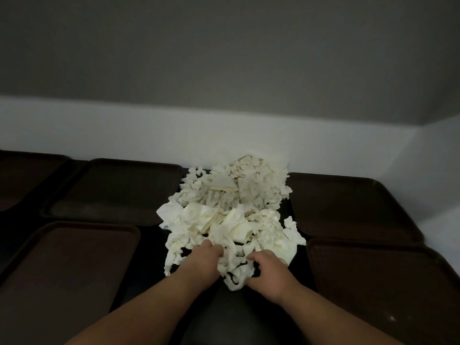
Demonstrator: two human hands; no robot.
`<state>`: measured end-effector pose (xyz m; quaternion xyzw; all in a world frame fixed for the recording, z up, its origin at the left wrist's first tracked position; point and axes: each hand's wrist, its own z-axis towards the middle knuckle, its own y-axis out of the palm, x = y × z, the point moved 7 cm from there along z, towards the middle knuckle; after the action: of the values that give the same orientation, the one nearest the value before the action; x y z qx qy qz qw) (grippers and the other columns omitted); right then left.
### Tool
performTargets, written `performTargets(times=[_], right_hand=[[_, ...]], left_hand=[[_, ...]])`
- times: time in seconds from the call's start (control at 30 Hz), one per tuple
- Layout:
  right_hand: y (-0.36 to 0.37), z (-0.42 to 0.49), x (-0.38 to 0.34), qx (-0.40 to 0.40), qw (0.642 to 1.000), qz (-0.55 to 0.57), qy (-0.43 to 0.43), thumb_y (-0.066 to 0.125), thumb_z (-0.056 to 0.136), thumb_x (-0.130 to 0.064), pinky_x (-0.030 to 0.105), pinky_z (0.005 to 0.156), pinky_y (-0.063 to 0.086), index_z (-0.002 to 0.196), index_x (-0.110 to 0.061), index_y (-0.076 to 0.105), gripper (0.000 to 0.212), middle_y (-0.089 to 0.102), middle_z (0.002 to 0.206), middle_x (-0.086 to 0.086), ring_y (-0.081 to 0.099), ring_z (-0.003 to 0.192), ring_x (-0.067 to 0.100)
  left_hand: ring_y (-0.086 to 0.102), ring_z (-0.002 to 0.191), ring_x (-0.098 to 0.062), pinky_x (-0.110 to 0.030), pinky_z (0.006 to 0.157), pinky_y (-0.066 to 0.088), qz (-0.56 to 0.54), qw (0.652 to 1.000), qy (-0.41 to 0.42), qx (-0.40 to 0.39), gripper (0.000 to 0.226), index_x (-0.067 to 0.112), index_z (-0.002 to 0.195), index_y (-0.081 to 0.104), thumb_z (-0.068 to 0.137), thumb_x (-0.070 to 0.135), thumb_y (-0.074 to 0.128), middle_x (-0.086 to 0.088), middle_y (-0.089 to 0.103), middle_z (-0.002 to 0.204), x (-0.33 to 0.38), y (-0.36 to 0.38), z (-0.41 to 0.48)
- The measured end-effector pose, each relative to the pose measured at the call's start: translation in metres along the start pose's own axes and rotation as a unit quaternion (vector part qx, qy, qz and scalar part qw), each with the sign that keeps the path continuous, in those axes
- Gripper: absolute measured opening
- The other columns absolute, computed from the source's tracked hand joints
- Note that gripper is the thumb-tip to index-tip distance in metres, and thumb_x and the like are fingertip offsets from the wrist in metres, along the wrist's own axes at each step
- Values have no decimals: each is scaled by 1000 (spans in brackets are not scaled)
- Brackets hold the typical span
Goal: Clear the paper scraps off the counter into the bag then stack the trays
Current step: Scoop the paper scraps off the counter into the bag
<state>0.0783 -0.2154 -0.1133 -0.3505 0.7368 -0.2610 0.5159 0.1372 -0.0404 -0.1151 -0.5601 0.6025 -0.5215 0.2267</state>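
Observation:
A big heap of crumpled white paper scraps [231, 210] lies on the dark counter [149, 242], running from the wall toward me. My left hand [201, 262] and my right hand [267, 272] both have their fingers curled into the near end of the heap and grip scraps there. Brown trays lie flat on both sides: one at near left [62, 270], one at far left [117, 190], one at far right [343, 202] and one at near right [380, 282]. No bag is in view.
Another tray [22, 175] shows at the far left edge. A white backsplash [174, 135] runs along the back of the counter and turns the corner at the right. The light is dim.

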Motion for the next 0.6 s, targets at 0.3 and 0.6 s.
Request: performTargets(times=[0.3,0.6], right_hand=[[27,40,-26,-26,992,-126,-14,67,74,-36,37,92,51,136,-30,40,68,22,142,4,56,109,25],[25,43,-27,-16,993,-114,-8,52,90,-8,31,83,47,117,-13,58,28,48,115,6,55,98,23]], left_hand=[[56,99,-16,-30,84,52,-63,997,-26,34,28,25,110,64,85,14,62,4,48,111,-26,-11,-7],[45,112,-21,-40,92,48,10,1000,-28,-8,42,29,124,53,84,26,65,2,47,120,-38,15,-26]])
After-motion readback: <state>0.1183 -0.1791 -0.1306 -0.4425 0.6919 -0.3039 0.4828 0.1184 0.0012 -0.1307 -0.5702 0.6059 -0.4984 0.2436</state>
